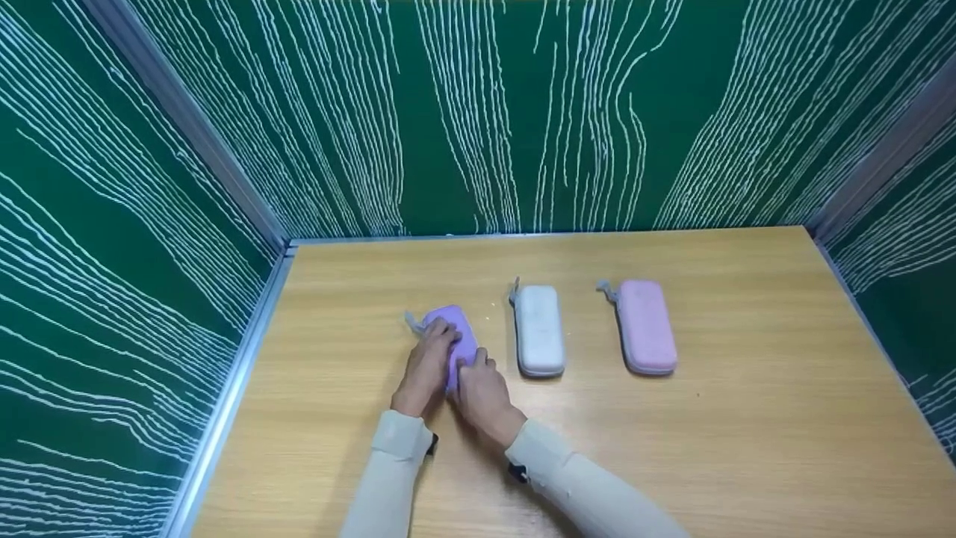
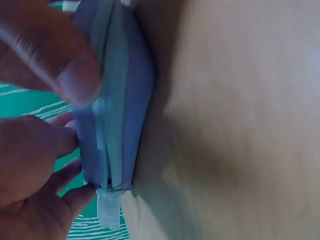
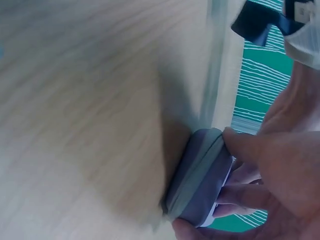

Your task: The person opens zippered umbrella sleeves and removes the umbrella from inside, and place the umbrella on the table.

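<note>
A purple zippered case [image 1: 464, 335] lies slanted on the wooden table, between both hands. My left hand [image 1: 427, 368] grips its far left part, close to the grey zipper tab [image 1: 413, 323]. Around the near right end, my right hand [image 1: 484, 394] holds the case with bent fingers. In the left wrist view, a pale zipper band runs along the case's side [image 2: 140, 85], and a thumb lies by the zipper. Fingers and thumb pinch the purple case [image 3: 197, 172] at its edges in the right wrist view. The zipper looks closed along the visible stretch.
To the right of the hands lies a white zippered case [image 1: 541, 330]. Farther right is a pink zippered case [image 1: 648, 326], its tab at the far left corner. Green walls with white wavy lines [image 1: 463, 112] and a metal frame [image 1: 224, 418] border the table [image 1: 747, 448].
</note>
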`<state>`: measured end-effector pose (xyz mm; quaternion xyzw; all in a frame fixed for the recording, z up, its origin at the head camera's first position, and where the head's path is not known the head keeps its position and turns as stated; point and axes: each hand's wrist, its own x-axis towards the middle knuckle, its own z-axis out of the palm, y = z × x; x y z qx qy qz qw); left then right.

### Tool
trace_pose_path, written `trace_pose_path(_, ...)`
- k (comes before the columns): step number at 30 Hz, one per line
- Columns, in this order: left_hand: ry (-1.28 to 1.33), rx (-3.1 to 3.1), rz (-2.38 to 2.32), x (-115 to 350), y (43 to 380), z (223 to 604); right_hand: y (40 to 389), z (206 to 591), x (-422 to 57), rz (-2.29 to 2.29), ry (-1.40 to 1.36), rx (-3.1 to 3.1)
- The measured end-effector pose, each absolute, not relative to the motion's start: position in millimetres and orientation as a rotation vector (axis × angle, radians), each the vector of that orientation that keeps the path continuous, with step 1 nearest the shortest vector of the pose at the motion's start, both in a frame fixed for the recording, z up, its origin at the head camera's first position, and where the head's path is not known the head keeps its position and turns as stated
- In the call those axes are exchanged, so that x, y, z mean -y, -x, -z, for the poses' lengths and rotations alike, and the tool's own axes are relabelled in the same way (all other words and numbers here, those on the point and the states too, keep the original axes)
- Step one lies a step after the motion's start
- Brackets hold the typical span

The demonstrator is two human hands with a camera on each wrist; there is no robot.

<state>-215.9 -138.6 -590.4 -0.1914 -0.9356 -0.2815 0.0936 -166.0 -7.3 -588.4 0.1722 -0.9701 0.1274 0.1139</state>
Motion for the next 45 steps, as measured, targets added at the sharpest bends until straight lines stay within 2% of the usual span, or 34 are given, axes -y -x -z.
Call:
trace_pose_path(8,0.401,2.815,0.944,137.8,210.4,594.4,162.2,583.6,9.4,-0.327,-0.528,2.869)
trace_pose_path(31,0.550,2.878,1.009,144.8,224.9,586.9,162.1,593.0,26.2,-0.386,-0.337,2.801)
trace_pose_path(38,0.252,2.884,1.551,145.2,227.5,586.3,160.3,594.3,30.7,-0.308,-0.321,2.784)
trace_pose_path(43,0.385,2.915,1.422,147.0,227.7,584.3,160.3,593.8,32.7,-0.263,-0.327,2.763)
trace_pose_path(45,0.346,2.909,1.487,146.5,228.3,583.5,160.9,593.5,33.7,-0.230,-0.332,2.767)
